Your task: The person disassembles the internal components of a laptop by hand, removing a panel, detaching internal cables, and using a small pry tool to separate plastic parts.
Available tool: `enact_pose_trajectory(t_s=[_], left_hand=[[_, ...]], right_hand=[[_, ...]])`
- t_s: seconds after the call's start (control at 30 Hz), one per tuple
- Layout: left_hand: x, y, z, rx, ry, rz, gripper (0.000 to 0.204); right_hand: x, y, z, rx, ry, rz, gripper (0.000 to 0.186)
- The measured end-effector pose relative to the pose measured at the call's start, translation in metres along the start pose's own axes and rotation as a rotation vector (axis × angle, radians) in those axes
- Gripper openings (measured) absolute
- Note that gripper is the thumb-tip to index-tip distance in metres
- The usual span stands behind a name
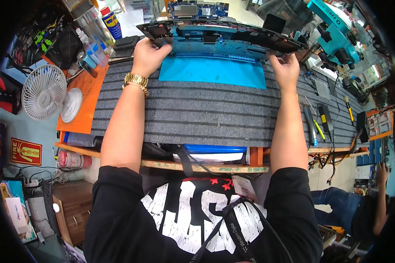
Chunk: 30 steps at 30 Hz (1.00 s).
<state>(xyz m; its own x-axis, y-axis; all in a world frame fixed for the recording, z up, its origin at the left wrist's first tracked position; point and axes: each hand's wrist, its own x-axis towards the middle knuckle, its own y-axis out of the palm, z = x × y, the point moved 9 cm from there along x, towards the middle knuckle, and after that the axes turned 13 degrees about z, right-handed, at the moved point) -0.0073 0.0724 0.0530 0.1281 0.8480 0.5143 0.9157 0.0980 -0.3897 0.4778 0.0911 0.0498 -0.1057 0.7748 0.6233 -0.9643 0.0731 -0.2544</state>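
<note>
Both hands are gripping the black laptop shell (219, 35), left hand (148, 55) and right hand (286, 68) at its ends, tilting it over the blue mat (213, 72) at the table's (184, 118) far edge, innards facing up.

Worktop (197, 114): grey mat with dark stripes. Blue mat (213, 72) on it, plain. Laptop shell (224, 37): black frame, blue inside. Orange sheet (85, 103) at left; white fan (43, 91). Gold wristband (136, 81). Black shirt (193, 219), white lettering, red stars.
</note>
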Motion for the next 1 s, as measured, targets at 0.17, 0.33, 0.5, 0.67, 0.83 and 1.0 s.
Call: enact_pose_trajectory(t_s=[0.17, 0.33, 0.5, 0.67, 0.83, 1.0], left_hand=[[0.001, -0.002, -0.017, 0.031, 0.015, 0.000, 0.027], [0.008, -0.005, -0.062, 0.003, 0.166, 0.054, 0.031], [0.009, 0.003, -0.088, -0.125, 0.111, 0.216, 0.039], [0.012, 0.014, -0.111, -0.096, 0.129, 0.222, 0.043], [0.007, -0.004, -0.100, -0.255, -0.050, 0.047, 0.052], [-0.009, -0.031, -0.055, -0.321, -0.329, -0.113, 0.071]], right_hand=[[0.000, -0.006, 0.012, 0.050, -0.033, -0.017, 0.050], [0.008, -0.020, 0.039, 0.197, -0.134, 0.024, 0.042], [0.007, -0.037, 0.051, 0.413, -0.080, 0.048, 0.033], [0.008, -0.053, 0.050, 0.567, -0.055, -0.003, 0.032], [0.004, -0.075, 0.045, 0.636, -0.094, -0.027, 0.033], [0.005, -0.100, 0.028, 0.648, -0.052, -0.154, 0.029]])
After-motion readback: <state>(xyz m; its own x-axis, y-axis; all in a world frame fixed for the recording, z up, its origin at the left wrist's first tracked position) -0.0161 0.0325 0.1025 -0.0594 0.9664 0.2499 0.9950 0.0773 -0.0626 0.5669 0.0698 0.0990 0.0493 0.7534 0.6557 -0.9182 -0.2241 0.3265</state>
